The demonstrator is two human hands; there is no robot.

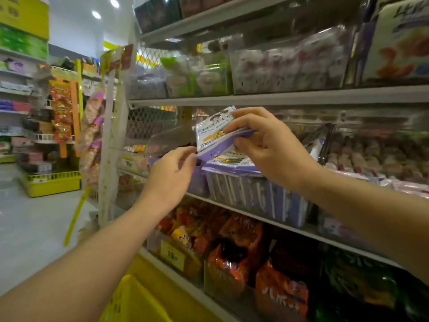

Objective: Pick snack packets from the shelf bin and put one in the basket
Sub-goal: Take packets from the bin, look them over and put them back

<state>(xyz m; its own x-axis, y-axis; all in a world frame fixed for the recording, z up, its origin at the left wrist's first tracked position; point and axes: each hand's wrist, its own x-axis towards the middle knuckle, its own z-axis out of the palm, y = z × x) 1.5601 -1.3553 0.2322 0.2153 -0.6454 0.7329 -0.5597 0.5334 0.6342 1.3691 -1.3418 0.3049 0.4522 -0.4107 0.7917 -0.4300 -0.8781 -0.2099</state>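
Bright, even store lighting; round ceiling lights [96,14] glow upper left. Glare streaks on clear plastic bins [287,63] on upper shelf. Lower shelf dimmer, shadowed. Strong motion blur everywhere, worst at right edge; packet print unreadable. Wide-angle bend in shelf edges and upright post [105,140].

My 2 hands, left hand [171,175] and right hand [267,149], grip 1 snack packet [212,133] over 1 clear shelf bin [255,198]; its upright packets [234,191] blur past counting. 1 yellow basket [130,300] sits below, and 2 ceiling lights [114,3] glow above.
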